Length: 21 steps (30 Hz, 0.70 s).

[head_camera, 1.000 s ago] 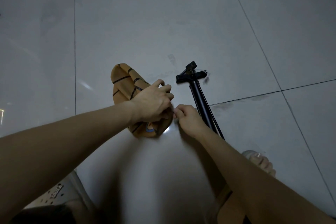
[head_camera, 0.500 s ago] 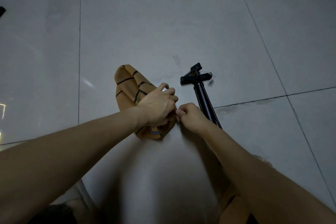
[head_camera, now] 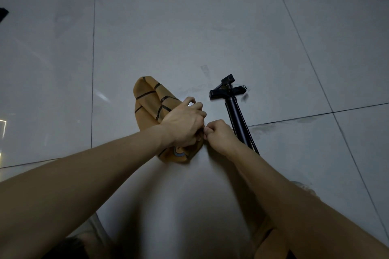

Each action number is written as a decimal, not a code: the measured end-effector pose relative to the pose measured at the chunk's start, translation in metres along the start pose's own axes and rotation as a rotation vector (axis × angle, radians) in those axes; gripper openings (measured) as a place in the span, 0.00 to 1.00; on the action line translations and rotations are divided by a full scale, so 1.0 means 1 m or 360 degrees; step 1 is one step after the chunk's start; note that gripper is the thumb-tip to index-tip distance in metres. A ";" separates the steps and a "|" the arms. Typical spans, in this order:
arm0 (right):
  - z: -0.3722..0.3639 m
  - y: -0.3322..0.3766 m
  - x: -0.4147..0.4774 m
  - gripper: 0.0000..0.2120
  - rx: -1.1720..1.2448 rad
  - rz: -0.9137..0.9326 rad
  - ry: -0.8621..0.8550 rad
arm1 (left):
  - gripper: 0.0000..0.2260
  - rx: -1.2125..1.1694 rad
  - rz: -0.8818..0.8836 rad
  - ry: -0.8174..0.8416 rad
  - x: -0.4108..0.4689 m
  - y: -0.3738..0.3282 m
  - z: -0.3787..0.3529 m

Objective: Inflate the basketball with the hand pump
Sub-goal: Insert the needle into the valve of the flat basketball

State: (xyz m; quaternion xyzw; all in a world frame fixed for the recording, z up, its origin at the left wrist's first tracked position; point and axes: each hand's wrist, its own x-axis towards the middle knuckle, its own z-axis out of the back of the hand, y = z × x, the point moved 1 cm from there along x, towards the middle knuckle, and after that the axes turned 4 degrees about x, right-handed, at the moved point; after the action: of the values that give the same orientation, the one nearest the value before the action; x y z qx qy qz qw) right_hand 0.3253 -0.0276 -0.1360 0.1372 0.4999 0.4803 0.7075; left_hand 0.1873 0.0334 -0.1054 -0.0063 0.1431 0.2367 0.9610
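On glossy grey tiles (head_camera: 189, 27), deflated basketball (head_camera: 147, 99).

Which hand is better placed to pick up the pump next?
Right, probably. The right hand sits directly beside the black hand pump, which lies on the floor. The left hand grips the deflated basketball and can steady it.

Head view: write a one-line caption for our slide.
Flat basketball gripped by the left hand on the floor; the curled right hand meets its edge; the pump lies alongside.
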 end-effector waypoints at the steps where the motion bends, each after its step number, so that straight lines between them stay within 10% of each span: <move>1: 0.000 0.000 0.000 0.15 -0.0021 0.0013 -0.0001 | 0.13 -0.0004 0.0003 0.0000 0.001 0.000 0.000; 21: 0.027 -0.007 -0.005 0.18 0.0222 -0.0028 0.0232 | 0.12 -0.0021 0.0071 0.0017 0.001 0.004 -0.003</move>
State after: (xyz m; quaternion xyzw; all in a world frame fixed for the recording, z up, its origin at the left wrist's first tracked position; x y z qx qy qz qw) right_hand 0.3514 -0.0272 -0.1254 0.1464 0.5835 0.4469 0.6621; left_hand 0.1860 0.0370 -0.1088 -0.0109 0.1469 0.2589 0.9546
